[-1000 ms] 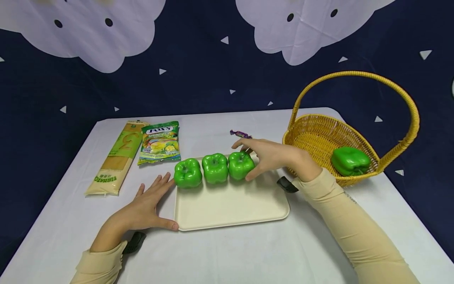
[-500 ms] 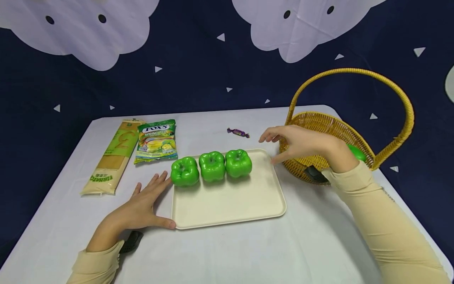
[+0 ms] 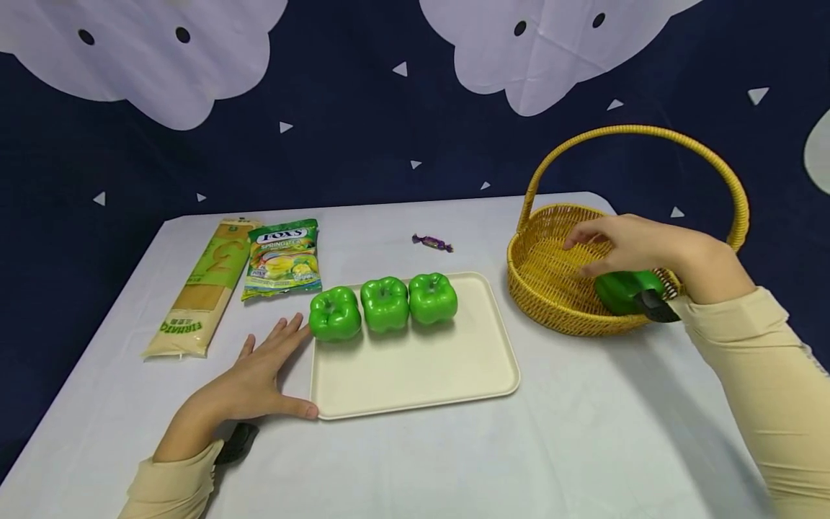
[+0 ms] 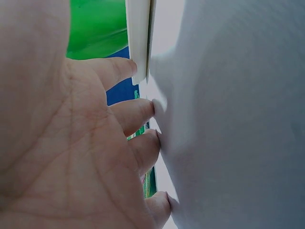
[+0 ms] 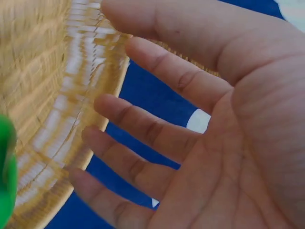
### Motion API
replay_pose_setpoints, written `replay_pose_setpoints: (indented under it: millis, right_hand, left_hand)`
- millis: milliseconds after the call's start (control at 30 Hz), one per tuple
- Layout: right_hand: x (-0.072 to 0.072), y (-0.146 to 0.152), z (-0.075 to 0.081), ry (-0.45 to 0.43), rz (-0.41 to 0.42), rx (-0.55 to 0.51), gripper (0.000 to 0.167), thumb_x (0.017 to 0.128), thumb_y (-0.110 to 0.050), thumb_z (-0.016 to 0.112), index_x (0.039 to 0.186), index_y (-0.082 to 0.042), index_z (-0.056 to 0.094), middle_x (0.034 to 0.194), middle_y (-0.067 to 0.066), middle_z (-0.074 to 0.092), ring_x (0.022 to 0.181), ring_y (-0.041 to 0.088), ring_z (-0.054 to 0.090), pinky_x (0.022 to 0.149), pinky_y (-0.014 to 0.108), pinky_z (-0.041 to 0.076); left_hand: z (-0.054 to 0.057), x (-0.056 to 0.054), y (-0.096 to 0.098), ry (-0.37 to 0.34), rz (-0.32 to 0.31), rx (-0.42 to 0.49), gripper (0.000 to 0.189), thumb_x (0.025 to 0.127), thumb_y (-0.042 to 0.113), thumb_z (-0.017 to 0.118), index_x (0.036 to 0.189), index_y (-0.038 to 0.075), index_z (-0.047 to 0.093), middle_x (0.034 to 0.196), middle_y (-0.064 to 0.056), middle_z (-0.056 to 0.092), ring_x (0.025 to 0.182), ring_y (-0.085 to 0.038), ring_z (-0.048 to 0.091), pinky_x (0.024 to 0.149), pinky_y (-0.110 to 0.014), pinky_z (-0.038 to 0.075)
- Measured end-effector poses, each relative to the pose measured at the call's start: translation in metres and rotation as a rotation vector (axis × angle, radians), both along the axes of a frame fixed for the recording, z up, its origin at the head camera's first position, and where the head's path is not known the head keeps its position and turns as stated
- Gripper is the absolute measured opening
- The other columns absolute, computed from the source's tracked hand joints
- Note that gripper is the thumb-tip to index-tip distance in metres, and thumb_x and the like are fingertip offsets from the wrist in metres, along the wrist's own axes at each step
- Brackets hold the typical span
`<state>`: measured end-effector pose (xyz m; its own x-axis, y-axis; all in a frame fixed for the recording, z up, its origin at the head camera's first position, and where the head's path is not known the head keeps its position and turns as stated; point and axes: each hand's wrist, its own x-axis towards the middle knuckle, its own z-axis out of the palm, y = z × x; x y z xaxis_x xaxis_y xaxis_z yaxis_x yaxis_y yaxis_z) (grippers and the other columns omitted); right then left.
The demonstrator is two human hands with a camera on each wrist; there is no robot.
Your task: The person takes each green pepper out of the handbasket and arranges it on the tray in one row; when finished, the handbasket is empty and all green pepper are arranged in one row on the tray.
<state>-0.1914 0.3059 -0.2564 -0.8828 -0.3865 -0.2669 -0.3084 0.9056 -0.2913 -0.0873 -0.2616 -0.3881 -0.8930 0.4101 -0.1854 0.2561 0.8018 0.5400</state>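
Three green bell peppers stand in a row along the back left of a cream tray: a left one, a middle one and a right one. My left hand rests at the tray's left edge, fingers spread, thumb at the front corner. Over the yellow wicker basket hovers my right hand, its fingers apart and holding nothing. Another green bell pepper lies inside the basket, beneath that hand and partly covered by it. The right wrist view catches only a sliver of this pepper.
A pack of noodles and a green Fox's candy bag lie at the back left. One purple-wrapped candy is behind the tray. The basket's tall handle arches above its rim.
My right hand has left the right pepper on the tray and moved right, over the basket. My left hand keeps its place by the tray. The view shifts slightly.
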Motion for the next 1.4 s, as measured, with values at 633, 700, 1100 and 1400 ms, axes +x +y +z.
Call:
replay_pose_setpoints:
  millis: [633,700,1100,1400]
  right_hand:
    - [0.003,0.047,-0.013,-0.097,-0.028,0.140,0.065,0.089,-0.030,0.087,0.143,-0.004,0.061,0.144,0.031,0.061,0.132,0.058,0.056,0.099,0.070,0.051]
    - [0.003,0.047,-0.013,-0.111,-0.033,0.138,0.066,0.089,-0.030,0.087,0.143,-0.004,0.060,0.145,0.031,0.060,0.132,0.057,0.056,0.100,0.070,0.051]
    - [0.005,0.044,-0.010,-0.175,-0.021,0.123,0.063,0.089,-0.021,0.086,0.142,-0.001,0.059,0.134,0.033,0.063,0.121,0.049,0.062,0.095,0.059,0.055]
    - [0.005,0.041,-0.011,-0.167,-0.012,0.113,0.053,0.093,-0.020,0.083,0.138,-0.004,0.062,0.135,0.033,0.064,0.123,0.054,0.061,0.094,0.061,0.057]
  left_hand:
    - [0.000,0.000,0.002,-0.006,0.003,-0.014,0.140,0.061,0.073,0.093,0.170,0.013,0.030,0.180,-0.023,0.013,0.166,-0.053,0.006,0.120,-0.087,-0.003]
    - [0.000,0.000,0.002,-0.008,0.004,-0.011,0.140,0.061,0.073,0.094,0.170,0.013,0.030,0.180,-0.023,0.013,0.166,-0.053,0.006,0.120,-0.087,-0.003]
    - [0.000,-0.001,0.002,-0.003,0.004,-0.009,0.139,0.061,0.073,0.094,0.170,0.012,0.031,0.180,-0.023,0.014,0.166,-0.053,0.006,0.120,-0.088,-0.003]
    - [0.001,0.000,0.001,-0.003,0.009,-0.007,0.140,0.061,0.073,0.094,0.170,0.012,0.031,0.180,-0.023,0.014,0.166,-0.053,0.006,0.120,-0.087,-0.003]
